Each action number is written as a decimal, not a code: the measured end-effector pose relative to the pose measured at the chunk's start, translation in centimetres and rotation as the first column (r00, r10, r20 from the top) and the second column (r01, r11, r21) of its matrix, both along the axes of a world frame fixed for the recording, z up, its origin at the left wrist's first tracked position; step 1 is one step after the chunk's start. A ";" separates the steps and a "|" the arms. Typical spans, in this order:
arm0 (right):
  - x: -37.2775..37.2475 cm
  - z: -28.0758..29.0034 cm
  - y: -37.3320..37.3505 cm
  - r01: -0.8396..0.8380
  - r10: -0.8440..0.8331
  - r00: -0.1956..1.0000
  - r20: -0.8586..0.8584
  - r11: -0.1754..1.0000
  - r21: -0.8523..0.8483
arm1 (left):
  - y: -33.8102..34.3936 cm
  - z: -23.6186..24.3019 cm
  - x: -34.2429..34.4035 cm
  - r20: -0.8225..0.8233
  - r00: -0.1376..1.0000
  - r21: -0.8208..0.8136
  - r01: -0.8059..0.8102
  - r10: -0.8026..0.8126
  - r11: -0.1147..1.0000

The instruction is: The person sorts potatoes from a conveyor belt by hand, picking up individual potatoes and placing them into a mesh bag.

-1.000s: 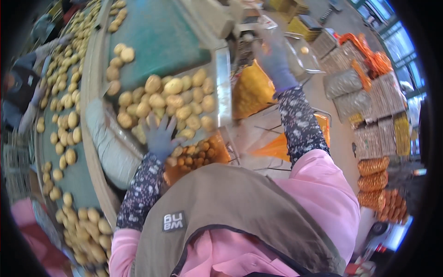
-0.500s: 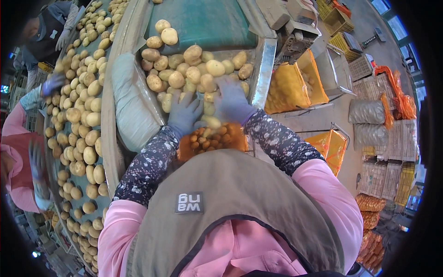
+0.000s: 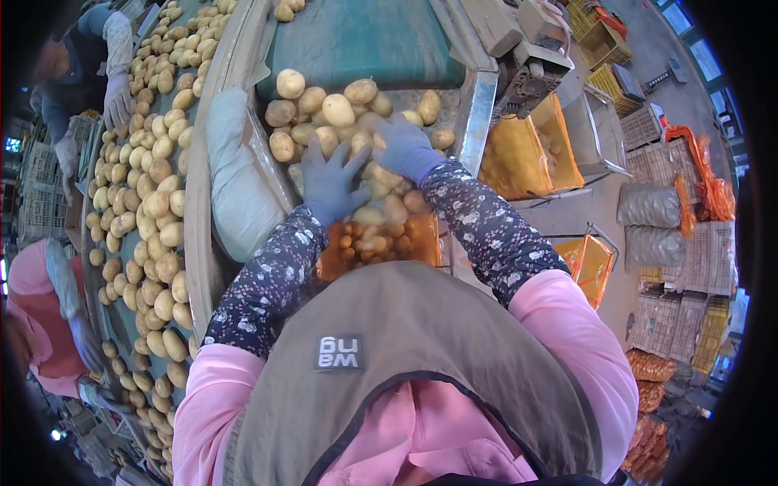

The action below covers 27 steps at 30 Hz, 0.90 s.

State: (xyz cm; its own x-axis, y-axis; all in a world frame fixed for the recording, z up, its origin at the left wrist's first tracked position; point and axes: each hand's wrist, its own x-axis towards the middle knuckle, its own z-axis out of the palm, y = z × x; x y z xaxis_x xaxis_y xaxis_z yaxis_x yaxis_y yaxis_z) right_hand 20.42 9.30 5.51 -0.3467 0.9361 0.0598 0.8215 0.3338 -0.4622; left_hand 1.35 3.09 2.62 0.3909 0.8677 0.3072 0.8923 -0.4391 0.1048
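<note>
Both my hands, in purple-grey gloves, are among a heap of potatoes (image 3: 338, 110) at the lower end of a green conveyor belt (image 3: 365, 49). My left hand (image 3: 331, 185) lies at the heap's near left side, its fingers spread over the potatoes. To its right, my right hand (image 3: 399, 147) rests on the heap with fingers reaching left; they are partly blurred. Between my wrists several potatoes drop, smeared by motion, toward an orange mesh bag (image 3: 423, 235) in front of my body. More potatoes lie inside that bag.
A sorting belt full of potatoes (image 3: 154, 211) runs along the left, with two co-workers' gloved hands (image 3: 117, 101) beside it. A grey padded bundle (image 3: 231, 170) lines the chute's left wall. Orange mesh bags (image 3: 510, 158) on frames and stacked crates (image 3: 701, 259) stand right.
Potatoes have slid down between my hands into the bag, and the heap has shrunk. My left hand has spread its fingers; my right has shifted slightly. More potatoes show at the belt's top.
</note>
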 end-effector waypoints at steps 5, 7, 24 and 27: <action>4.6 2.2 -0.9 0.176 0.009 0.932 -0.363 0.862 0.476 | -0.3 -2.4 -0.8 -0.069 0.986 0.029 0.156 -0.154 0.987; 9.3 4.3 0.0 0.465 0.001 0.728 -0.686 0.734 0.495 | -0.3 -2.4 -0.6 -0.076 0.982 0.026 0.175 -0.173 0.984; -4.0 0.7 1.8 -0.252 0.264 0.964 -0.010 0.931 0.265 | -0.3 -4.5 -1.6 -0.063 0.976 0.074 0.214 -0.209 0.974; -5.3 -1.0 1.8 -0.212 0.146 0.960 0.240 0.937 0.276 | -1.4 -4.6 -2.3 -0.053 0.950 0.018 0.310 -0.309 0.950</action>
